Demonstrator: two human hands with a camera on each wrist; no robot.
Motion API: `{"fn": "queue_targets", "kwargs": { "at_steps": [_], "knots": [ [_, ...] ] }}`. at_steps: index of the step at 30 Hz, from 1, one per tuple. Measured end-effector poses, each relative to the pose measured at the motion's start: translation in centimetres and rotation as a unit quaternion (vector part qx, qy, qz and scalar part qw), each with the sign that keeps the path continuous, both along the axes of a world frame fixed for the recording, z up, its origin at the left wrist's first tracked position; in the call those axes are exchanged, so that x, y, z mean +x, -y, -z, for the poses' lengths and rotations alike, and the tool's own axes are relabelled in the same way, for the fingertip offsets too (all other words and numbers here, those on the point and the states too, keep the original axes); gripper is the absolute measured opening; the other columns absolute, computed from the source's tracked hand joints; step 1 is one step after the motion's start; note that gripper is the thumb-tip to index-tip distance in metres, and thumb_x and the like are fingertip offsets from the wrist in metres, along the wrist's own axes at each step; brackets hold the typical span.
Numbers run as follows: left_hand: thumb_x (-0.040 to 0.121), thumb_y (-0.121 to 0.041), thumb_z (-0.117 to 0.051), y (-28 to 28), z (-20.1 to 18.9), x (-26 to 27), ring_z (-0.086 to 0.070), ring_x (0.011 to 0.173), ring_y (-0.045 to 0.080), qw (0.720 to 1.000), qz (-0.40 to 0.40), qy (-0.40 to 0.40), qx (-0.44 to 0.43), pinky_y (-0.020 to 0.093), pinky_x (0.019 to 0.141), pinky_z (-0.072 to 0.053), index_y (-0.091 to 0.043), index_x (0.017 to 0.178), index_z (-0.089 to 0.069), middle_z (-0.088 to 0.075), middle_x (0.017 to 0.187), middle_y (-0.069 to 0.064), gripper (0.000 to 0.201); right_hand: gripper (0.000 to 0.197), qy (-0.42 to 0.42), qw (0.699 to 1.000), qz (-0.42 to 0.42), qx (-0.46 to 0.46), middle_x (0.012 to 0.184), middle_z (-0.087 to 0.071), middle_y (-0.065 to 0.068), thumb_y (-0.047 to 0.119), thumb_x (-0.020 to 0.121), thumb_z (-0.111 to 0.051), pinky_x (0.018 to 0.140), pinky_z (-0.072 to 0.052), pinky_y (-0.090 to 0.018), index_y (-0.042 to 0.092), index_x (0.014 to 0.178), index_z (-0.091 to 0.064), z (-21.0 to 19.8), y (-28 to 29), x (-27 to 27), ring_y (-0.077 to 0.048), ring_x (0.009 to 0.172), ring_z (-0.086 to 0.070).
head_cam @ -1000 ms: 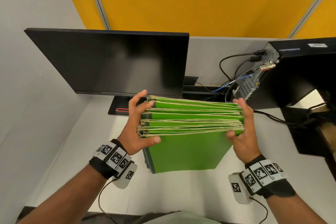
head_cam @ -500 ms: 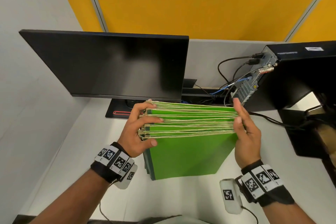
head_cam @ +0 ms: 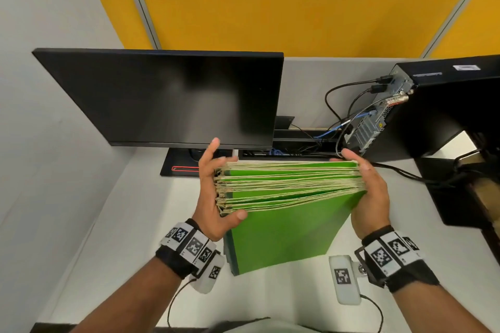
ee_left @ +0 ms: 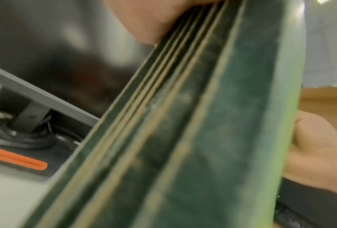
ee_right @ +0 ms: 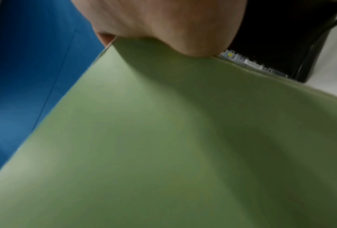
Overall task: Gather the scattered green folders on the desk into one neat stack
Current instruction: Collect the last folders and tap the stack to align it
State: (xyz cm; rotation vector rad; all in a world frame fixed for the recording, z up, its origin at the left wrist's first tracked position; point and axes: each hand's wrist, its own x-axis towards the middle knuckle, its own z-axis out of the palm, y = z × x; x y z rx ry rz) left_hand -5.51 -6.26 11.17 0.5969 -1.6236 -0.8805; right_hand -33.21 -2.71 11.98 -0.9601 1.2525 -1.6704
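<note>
A thick bundle of green folders (head_cam: 284,224) stands on its edge on the white desk (head_cam: 130,224), cream edges facing up. My left hand (head_cam: 213,186) grips its left end, thumb in front and fingers behind. My right hand (head_cam: 368,192) cups the right end, fingers curled round the back. In the left wrist view the folder spines (ee_left: 202,138) fill the frame, with my left hand's fingers (ee_left: 154,20) on top and my right hand (ee_left: 319,154) beyond. The right wrist view shows a folder's green face (ee_right: 163,138) under my palm (ee_right: 163,20).
A black monitor (head_cam: 167,97) on a base with a red stripe (head_cam: 184,167) stands just behind the folders. A black computer tower (head_cam: 446,105) with cables (head_cam: 341,105) sits at the back right. Grey partition walls close the left side and back.
My right hand went from lying flat against the stack's right end to cupping it. My left hand's fingers came off the top edges and now reach behind the bundle.
</note>
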Motion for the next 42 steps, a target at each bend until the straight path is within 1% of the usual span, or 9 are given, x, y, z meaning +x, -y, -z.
{"fn": "queue_targets", "kwargs": {
  "at_steps": [6, 11, 15, 18, 25, 29, 33, 35, 42],
  "knots": [
    [0.062, -0.054, -0.079, -1.6, 3.5, 1.1, -0.048, 0.130, 0.025, 0.981, 0.048, 0.009, 0.190, 0.038, 0.108, -0.042, -0.011, 0.147, -0.003, -0.043, 0.141, 0.011, 0.122, 0.073, -0.050, 0.999, 0.015, -0.004, 0.112, -0.069, 0.003, 0.074, 0.085, -0.030, 0.096, -0.048, -0.028, 0.017, 0.120, -0.058, 3.2, -1.2, 0.2, -0.009, 0.106, -0.062],
    [0.051, -0.067, -0.080, -1.9, 8.4, 3.8, -0.045, 0.126, -0.007, 0.916, 0.057, 0.279, 0.282, 0.037, 0.110, -0.040, -0.020, 0.144, -0.028, -0.049, 0.136, -0.016, 0.117, 0.073, -0.198, 0.966, -0.077, 0.150, 0.104, -0.066, 0.007, 0.029, 0.061, -0.081, 0.090, -0.052, -0.033, 0.003, 0.123, -0.051, 7.5, -3.6, -0.7, 0.011, 0.088, -0.064],
    [0.053, -0.069, -0.077, -2.4, 10.5, 4.0, -0.045, 0.125, -0.009, 0.900, 0.087, 0.285, 0.318, 0.018, 0.106, -0.040, -0.014, 0.144, -0.029, -0.050, 0.137, -0.013, 0.117, 0.107, -0.238, 0.937, -0.098, 0.236, 0.095, -0.073, 0.015, 0.064, 0.034, -0.088, 0.085, -0.055, -0.026, 0.005, 0.117, -0.057, 9.3, -4.4, -1.9, 0.003, 0.083, -0.069],
    [0.052, -0.074, -0.073, -3.2, 11.1, 3.4, -0.048, 0.121, -0.010, 0.906, 0.050, 0.241, 0.343, 0.010, 0.099, -0.041, -0.012, 0.144, -0.030, -0.053, 0.134, -0.010, 0.118, 0.084, -0.185, 0.955, -0.064, 0.224, 0.071, -0.067, 0.023, 0.038, 0.048, -0.092, 0.061, -0.046, -0.011, 0.005, 0.112, -0.051, 9.4, -4.0, -0.7, 0.006, 0.063, -0.063],
    [0.054, -0.073, -0.072, -2.7, 10.8, 1.3, -0.057, 0.103, -0.017, 0.920, -0.052, 0.173, 0.348, 0.009, 0.087, -0.046, -0.014, 0.134, -0.040, -0.059, 0.118, -0.014, 0.105, 0.061, -0.096, 0.977, -0.004, 0.189, 0.111, -0.071, -0.010, -0.005, 0.068, -0.081, 0.093, -0.054, -0.043, 0.005, 0.122, -0.054, 9.6, -3.1, 0.0, -0.018, 0.098, -0.071],
    [0.080, -0.032, -0.069, -2.9, 9.5, -2.6, -0.056, 0.093, -0.022, 0.909, -0.023, 0.164, 0.384, 0.007, 0.084, -0.045, -0.030, 0.124, -0.035, -0.054, 0.112, -0.021, 0.056, 0.080, -0.091, 0.981, -0.009, 0.172, 0.115, -0.070, -0.002, 0.025, 0.060, -0.089, 0.088, -0.054, -0.030, 0.008, 0.128, -0.052, 8.3, -3.3, -3.2, -0.013, 0.105, -0.068],
    [0.092, -0.019, -0.058, -4.2, 9.3, -8.8, -0.061, 0.093, -0.005, 0.876, 0.034, 0.162, 0.453, 0.007, 0.073, -0.047, -0.027, 0.117, -0.036, -0.058, 0.108, -0.010, 0.034, 0.078, -0.105, 0.965, -0.006, 0.241, 0.110, -0.072, 0.001, 0.035, 0.059, -0.090, 0.088, -0.055, -0.032, 0.010, 0.125, -0.057, 7.8, -4.8, -9.1, -0.011, 0.098, -0.070],
    [0.091, -0.032, -0.060, -4.8, 9.9, -12.1, -0.059, 0.098, 0.008, 0.853, 0.061, 0.178, 0.487, 0.013, 0.079, -0.044, -0.023, 0.119, -0.036, -0.059, 0.112, -0.007, 0.038, 0.053, -0.117, 0.949, -0.007, 0.294, 0.107, -0.072, -0.003, 0.015, 0.074, -0.082, 0.088, -0.055, -0.034, 0.008, 0.122, -0.061, 8.4, -5.9, -12.5, -0.008, 0.092, -0.070],
    [0.058, -0.088, -0.050, -6.2, 11.5, -22.4, -0.065, 0.088, 0.024, 0.746, 0.112, 0.317, 0.575, 0.035, 0.091, -0.051, -0.021, 0.080, -0.054, -0.067, 0.096, 0.009, 0.071, 0.033, -0.172, 0.864, -0.018, 0.473, 0.108, -0.069, -0.006, 0.029, 0.083, -0.075, 0.074, -0.047, -0.022, 0.011, 0.110, -0.068, 11.7, -9.3, -22.5, -0.020, 0.096, -0.064]
  ]
}}
